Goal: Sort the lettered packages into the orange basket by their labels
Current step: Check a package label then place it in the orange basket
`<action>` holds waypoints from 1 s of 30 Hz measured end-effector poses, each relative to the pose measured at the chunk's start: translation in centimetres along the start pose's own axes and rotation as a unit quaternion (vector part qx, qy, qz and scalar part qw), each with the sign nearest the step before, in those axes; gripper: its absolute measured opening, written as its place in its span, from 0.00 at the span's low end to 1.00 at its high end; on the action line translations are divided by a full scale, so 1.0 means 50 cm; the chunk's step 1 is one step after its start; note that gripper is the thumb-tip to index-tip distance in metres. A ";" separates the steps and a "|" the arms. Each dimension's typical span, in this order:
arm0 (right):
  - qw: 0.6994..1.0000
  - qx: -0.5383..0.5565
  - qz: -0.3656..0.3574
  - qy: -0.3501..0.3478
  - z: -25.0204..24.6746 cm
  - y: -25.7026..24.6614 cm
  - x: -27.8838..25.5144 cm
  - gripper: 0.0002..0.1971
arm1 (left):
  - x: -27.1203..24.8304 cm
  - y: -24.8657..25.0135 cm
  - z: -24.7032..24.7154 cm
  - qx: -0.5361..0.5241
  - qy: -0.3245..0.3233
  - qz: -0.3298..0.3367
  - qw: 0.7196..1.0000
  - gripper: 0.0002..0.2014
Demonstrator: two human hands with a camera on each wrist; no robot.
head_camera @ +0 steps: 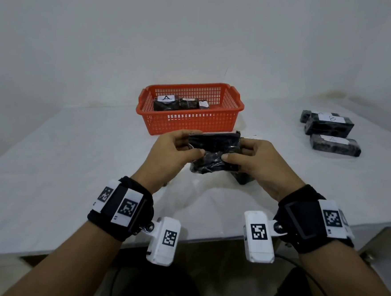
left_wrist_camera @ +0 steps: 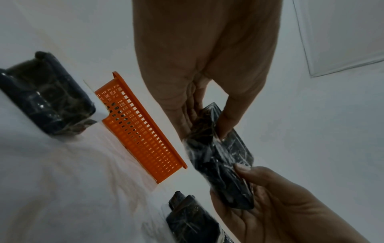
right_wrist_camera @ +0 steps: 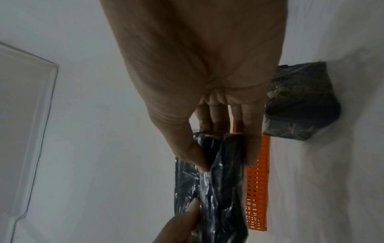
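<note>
Head view: both hands hold one black plastic-wrapped rectangular package [head_camera: 214, 152] just above the white cloth-covered bench [head_camera: 53, 181], at the 6 o'clock side of the orange plastic lattice basket [head_camera: 190, 120].
Left hand [head_camera: 174, 152]: its grip is clamped on the package's left end, thumb on the near face, fingers curled over the far edge.
Right hand [head_camera: 255, 162]: its grip is clamped on the right end, thumb pressed on the crinkled wrap.
Held package label: no letter shows on the faces turned to the cameras.
Basket contents: a black wrapped package with a white label reading A [head_camera: 166, 103] lies at 9 o'clock inside; two more dark packages [head_camera: 195, 103] lie beside it toward 3 o'clock, their labels too small to read.
Waiting packages: three black wrapped packages with white labels [head_camera: 330, 131] lie together on the bench at 3 o'clock from the basket, well apart from it.
Under the hands: another dark package [head_camera: 244, 178] sits on the bench, partly hidden by the right hand.
Left wrist view: the left thumb [left_wrist_camera: 227, 121] presses on the wrap.
</note>
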State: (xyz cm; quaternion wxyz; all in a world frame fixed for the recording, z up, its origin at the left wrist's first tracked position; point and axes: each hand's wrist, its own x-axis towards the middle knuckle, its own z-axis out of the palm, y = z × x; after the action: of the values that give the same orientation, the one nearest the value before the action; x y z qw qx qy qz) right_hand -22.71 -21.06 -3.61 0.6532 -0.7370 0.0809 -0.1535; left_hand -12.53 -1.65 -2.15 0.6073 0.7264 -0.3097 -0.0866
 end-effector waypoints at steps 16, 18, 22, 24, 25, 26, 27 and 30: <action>0.999 0.006 -0.037 -0.003 -0.001 -0.014 -0.007 0.11 | 0.002 -0.002 -0.012 0.026 -0.004 -0.002 1.000 0.17; 0.999 0.022 -0.046 -0.005 -0.007 -0.024 -0.008 0.12 | 0.003 -0.001 -0.016 0.041 0.004 0.001 0.999 0.17; 0.997 0.019 -0.070 -0.019 -0.018 -0.039 -0.007 0.11 | 0.006 -0.002 -0.020 0.054 0.039 0.001 0.998 0.18; 0.997 0.003 -0.079 -0.021 -0.014 -0.036 -0.004 0.12 | 0.008 -0.003 -0.018 0.054 0.047 -0.003 0.997 0.18; 0.997 0.005 -0.076 -0.020 -0.010 -0.034 -0.003 0.13 | 0.009 -0.004 -0.016 0.054 0.049 -0.005 0.997 0.18; 0.997 0.016 -0.068 -0.021 -0.006 -0.033 -0.002 0.15 | 0.009 -0.004 -0.015 0.051 0.050 -0.006 0.997 0.18; 0.998 0.033 -0.053 -0.025 -0.001 -0.033 -0.003 0.18 | 0.009 -0.004 -0.013 0.043 0.051 -0.007 0.998 0.18; 0.996 0.063 -0.019 -0.064 0.010 -0.037 -0.010 0.22 | 0.007 -0.004 -0.011 0.023 0.040 -0.010 0.999 0.17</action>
State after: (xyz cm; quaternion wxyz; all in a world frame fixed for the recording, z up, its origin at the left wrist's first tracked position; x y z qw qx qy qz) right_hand -23.19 -20.19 -1.88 0.6990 -0.7042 0.0147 -0.1234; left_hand -11.89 -1.40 -2.13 0.6016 0.7460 -0.2799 -0.0562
